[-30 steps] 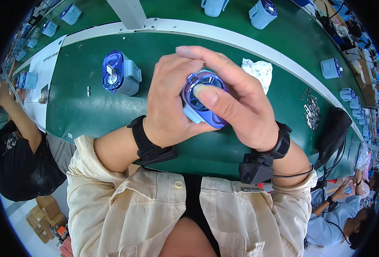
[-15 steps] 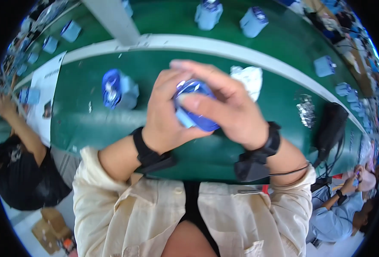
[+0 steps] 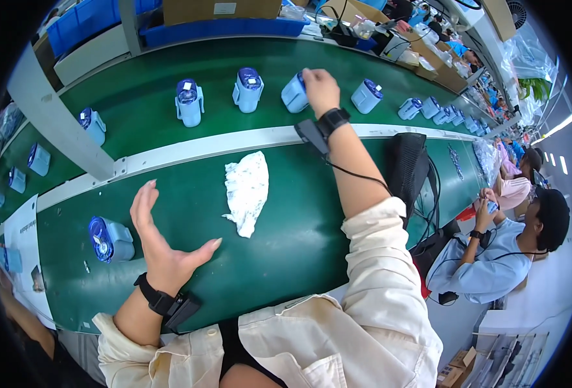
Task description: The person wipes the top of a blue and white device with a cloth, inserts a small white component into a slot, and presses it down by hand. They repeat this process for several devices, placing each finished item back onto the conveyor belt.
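My right hand (image 3: 321, 90) reaches over the white rail to the far green surface. Its fingers are closed at the dark blue top of a light blue container (image 3: 292, 97), which stands there tilted in view. My left hand (image 3: 164, 252) hovers over the near green table, thumb and fingers spread wide, holding nothing. Left of it stands another light blue container (image 3: 120, 242) with a clear dark blue lid. A crumpled white cloth (image 3: 247, 191) lies between my arms, touched by neither hand.
More such containers (image 3: 248, 90) stand in a row along the far green strip (image 3: 150, 84). A white rail (image 3: 202, 141) divides it from the near table; a grey post (image 3: 59, 110) rises at left. A black mesh bag (image 3: 405, 168) with cables lies right. A co-worker (image 3: 493, 252) sits at right.
My hands have parted from around a blue-lidded container. The right moved far forward to the strip; the left moved left and opened. The view has shifted toward the far side and right.
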Tool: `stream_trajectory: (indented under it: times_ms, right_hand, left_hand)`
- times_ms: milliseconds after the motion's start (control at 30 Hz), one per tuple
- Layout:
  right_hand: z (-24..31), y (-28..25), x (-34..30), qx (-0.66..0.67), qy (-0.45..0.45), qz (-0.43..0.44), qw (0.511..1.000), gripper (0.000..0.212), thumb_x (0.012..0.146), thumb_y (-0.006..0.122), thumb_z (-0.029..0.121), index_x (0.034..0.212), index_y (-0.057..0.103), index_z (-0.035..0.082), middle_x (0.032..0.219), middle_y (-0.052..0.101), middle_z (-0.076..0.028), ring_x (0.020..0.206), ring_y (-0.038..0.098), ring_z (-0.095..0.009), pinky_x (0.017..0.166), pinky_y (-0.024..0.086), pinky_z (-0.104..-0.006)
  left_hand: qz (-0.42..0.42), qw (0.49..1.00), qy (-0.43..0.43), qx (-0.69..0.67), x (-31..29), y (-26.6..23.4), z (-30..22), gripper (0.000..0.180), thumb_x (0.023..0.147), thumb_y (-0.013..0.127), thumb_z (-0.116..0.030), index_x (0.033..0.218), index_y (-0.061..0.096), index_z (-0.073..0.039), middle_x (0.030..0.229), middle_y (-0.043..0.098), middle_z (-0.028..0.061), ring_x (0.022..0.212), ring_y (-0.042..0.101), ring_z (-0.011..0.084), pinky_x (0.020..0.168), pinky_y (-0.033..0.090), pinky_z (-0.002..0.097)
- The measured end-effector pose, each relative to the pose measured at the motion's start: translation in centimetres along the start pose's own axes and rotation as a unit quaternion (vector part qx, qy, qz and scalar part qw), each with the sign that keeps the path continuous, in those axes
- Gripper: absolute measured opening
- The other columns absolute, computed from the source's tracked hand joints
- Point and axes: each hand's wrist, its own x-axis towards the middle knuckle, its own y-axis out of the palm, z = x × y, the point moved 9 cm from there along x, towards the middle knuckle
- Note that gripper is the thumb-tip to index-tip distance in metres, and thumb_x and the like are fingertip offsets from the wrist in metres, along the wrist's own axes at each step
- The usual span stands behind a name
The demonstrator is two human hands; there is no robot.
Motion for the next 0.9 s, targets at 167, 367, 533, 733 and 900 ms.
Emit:
stream_trajectory:
  times_ms: [167,367,533,733,900]
  right_hand:
    - [4.6,-0.6,0.6,-0.159,-0.152,-0.014,0.975,0.04,0.087,0.064,0.043,0.11,0.071,0.01,0.094,0.071,-0.016,0.097,0.064,-0.032,0.091,0.048,-0.0418]
    - [2.5,-11.8,2.7,-0.515,0.063,-0.204,0.83,0.092,0.066,0.083,0.043,0.144,0.042,0.017,0.152,0.033,-0.014,0.137,0.032,-0.043,0.11,0.033,-0.0451]
    - [-6.7,-16.8,8.0,-0.441,0.071,-0.073,0.892,0.094,0.064,0.084,0.033,0.143,0.041,0.006,0.134,0.055,-0.023,0.124,0.053,-0.038,0.101,0.045,-0.0421]
    - [8.7,-11.9,-5.2,-0.351,-0.111,-0.045,0.929,0.088,0.065,0.085,0.024,0.139,0.045,0.0,0.114,0.064,-0.022,0.102,0.065,-0.027,0.087,0.052,-0.0343]
    - [17.2,1.1,-23.2,-0.076,-0.255,0.378,0.887,0.08,0.063,0.085,0.006,0.135,0.05,0.005,0.112,0.064,-0.011,0.098,0.062,-0.018,0.08,0.052,-0.0298]
  left_hand:
    - [-0.005,1.0,-0.022,-0.008,-0.5,-0.3,0.6,0.105,0.065,0.083,-0.032,0.146,0.024,0.001,0.142,0.035,0.0203,0.132,0.037,0.0335,0.113,0.027,0.044]
    - [-0.019,1.0,0.002,-0.006,-0.3,-0.6,-0.2,0.101,0.065,0.086,-0.028,0.143,0.028,0.001,0.14,0.035,0.0225,0.126,0.04,0.037,0.102,0.041,0.0455]
    - [-0.008,1.0,0.01,-0.018,0.0,-0.1,-0.4,0.098,0.067,0.086,-0.026,0.142,0.03,0.0,0.137,0.038,0.0223,0.124,0.042,0.0374,0.101,0.041,0.0453]
    - [0.005,0.999,0.008,-0.036,-0.7,-0.1,-0.5,0.103,0.065,0.088,-0.023,0.145,0.027,0.0,0.137,0.04,0.0221,0.126,0.044,0.0364,0.102,0.041,0.0455]
    - [0.053,0.968,-0.068,-0.235,-0.1,1.2,-0.5,0.112,0.062,0.09,-0.024,0.148,0.023,-0.001,0.135,0.046,0.0202,0.126,0.048,0.0324,0.105,0.041,0.0424]
